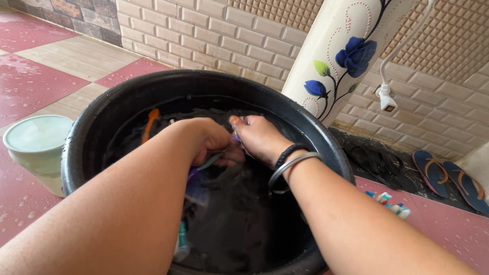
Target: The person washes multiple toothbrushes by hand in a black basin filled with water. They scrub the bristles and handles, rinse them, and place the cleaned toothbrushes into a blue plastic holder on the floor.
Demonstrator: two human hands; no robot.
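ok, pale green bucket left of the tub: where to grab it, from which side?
Probably the top rim of the pale green bucket, from above on its open left side. It stands upright with no handle visible, and the black tub crowds its right.

Bright, even daylight; sharp focus; wet floor tiles glisten; black tub's interior stays dark.

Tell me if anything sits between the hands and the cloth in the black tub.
Nothing visible does. The left hand and the right hand are both already closed on the wet cloth inside the tub. The bucket stands outside it, on the left.
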